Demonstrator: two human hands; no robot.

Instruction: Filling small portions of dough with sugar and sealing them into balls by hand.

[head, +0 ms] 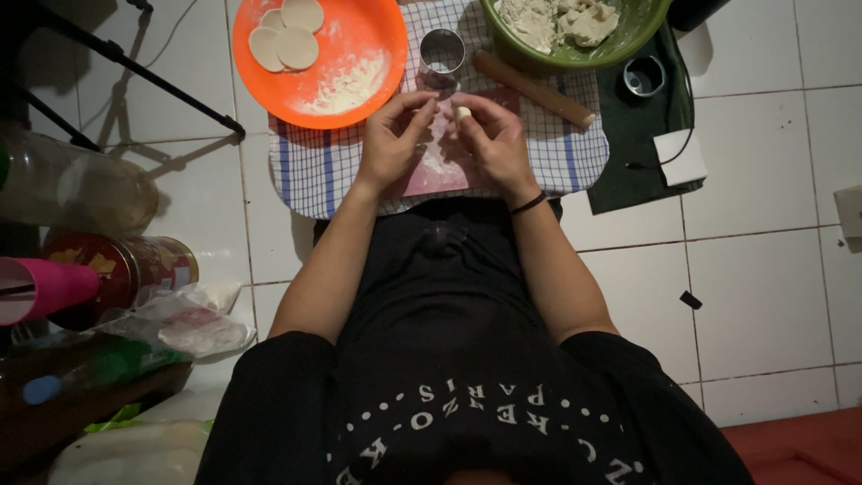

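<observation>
White floor tiles carry a checked cloth (314,166); on it, from the left, sit an orange plate (359,36) with dough rounds (287,36), a metal ring cutter (442,52), a rolling pin (534,90) and a green bowl (575,56). My left hand (393,139) curls loosely, holding nothing. My right hand (494,139) has its grip narrow, pinching a small dough piece (462,113) above the pink mat (440,166).

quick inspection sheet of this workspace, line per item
surface: checked cloth on white tiled floor, pink mat on it
job's things: small dough piece pinched by right hand; left hand touching it
clutter: orange plate with dough rounds, metal ring cutter, rolling pin, green bowl of dough
grippers: both hands together over the mat
cables: black cable by a white block
surroundings: tins and bags, tripod legs
</observation>
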